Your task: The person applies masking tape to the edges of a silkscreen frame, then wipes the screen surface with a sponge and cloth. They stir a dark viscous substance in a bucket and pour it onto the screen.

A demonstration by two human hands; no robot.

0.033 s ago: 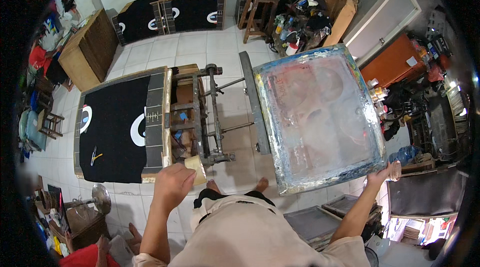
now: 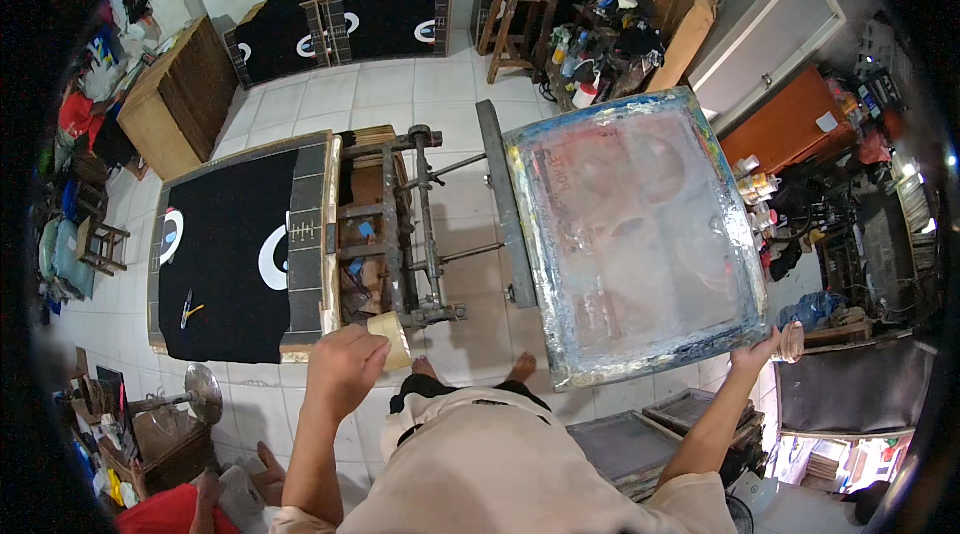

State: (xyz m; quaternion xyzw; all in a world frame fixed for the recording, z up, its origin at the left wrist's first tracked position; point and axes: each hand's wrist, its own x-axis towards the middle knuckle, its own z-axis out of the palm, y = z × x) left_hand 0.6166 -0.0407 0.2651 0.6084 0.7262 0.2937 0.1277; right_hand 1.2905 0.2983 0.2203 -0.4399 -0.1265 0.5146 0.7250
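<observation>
My left hand [image 2: 340,369] is closed beside a pale yellow tape roll [image 2: 393,339], gripping it, right of a black fabric panel [image 2: 225,274] with white eye-like prints on a board [image 2: 310,294]. A small blade-like tool [image 2: 188,309] with a yellow part lies on the fabric. My right hand [image 2: 752,354] grips the lower right corner of a raised screen frame [image 2: 650,364] with hazy mesh and paint-smeared border; a small translucent round object [image 2: 790,339] is beside the fingers. A metal hinge assembly [image 2: 430,264] stands between board and screen.
Printed black panels [image 2: 390,19] lean along the back wall near a wooden stool [image 2: 517,9]. A plywood cabinet [image 2: 160,104] stands left, ink containers [image 2: 760,189] behind the screen, stacked screens [image 2: 625,449] lower right. Another person in red [image 2: 170,509] is at lower left.
The board, screen and hinge sit very slightly differently in the view; both my hands keep their grips, with almost no movement.
</observation>
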